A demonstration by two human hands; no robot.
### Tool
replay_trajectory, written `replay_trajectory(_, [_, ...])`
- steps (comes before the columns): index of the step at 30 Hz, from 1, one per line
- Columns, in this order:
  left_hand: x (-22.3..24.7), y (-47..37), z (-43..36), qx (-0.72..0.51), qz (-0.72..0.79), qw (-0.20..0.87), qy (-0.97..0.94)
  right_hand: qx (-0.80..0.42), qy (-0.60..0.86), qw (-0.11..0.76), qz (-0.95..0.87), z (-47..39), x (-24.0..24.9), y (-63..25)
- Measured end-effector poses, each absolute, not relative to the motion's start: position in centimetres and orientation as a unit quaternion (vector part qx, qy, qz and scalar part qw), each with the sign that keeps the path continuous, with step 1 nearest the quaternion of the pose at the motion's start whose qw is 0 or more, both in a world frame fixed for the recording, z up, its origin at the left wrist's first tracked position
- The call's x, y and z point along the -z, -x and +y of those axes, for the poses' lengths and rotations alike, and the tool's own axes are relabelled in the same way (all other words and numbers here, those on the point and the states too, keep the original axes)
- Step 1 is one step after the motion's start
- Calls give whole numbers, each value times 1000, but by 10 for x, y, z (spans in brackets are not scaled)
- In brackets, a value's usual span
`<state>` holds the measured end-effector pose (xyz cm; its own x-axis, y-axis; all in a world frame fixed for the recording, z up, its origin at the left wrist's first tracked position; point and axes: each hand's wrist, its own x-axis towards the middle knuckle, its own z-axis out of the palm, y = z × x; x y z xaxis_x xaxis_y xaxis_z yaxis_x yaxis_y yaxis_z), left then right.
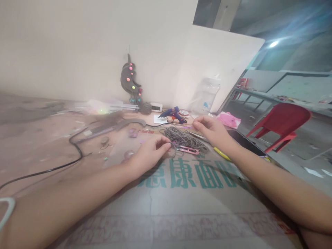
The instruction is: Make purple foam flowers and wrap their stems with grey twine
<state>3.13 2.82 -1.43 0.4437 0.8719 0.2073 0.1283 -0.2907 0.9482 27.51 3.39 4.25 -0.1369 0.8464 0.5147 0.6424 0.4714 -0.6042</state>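
My left hand (155, 148) is closed in a pinch on a thin grey cord (173, 152), which curves down from the fingertips. Right beside it lie pink-handled thread snips (188, 150), at the near edge of a tangled pile of grey cord (181, 136). Beyond and to the right of that pile, my right hand (210, 128) has thumb and fingers pressed together; whatever is between them is too small to make out. Under the right wrist lies a tool with a yellow handle (221, 153) and a pointed metal end.
A dark blue glue gun (172, 114) rests behind the cord pile. Further back stand a clear bottle (206, 98) and a dark crescent ornament (129, 79) against the wall. A black cable (77, 152) crosses the left side. A phone-like dark slab (246, 142) lies right.
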Motion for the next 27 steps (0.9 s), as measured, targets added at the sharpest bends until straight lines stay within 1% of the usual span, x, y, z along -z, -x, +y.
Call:
replay_trajectory(4, [14,-32,28,-395,349,449,-722,-91,552,368,-743,56,-39,-289])
replay_trajectory(8, [16,-33,29,-397,343,466,-712,-84,583,292,-754,89,-38,-291])
replay_trajectory(12, [16,-32,29,-399,337,477,-707,-101,589,267,-756,130,-40,-283])
replay_trajectory(16, [15,-32,29,-400,344,454,-718,-138,604,237,-748,161,-37,-268])
replay_trajectory(19, [16,-32,30,-400,343,453,-719,-149,618,235,-735,169,-29,-255])
replay_trajectory(22, [16,-32,30,-398,348,456,-716,-138,636,253,-716,170,-23,-248])
replay_trajectory(27, [14,-32,28,-395,346,461,-716,-134,651,281,-692,159,-33,-246])
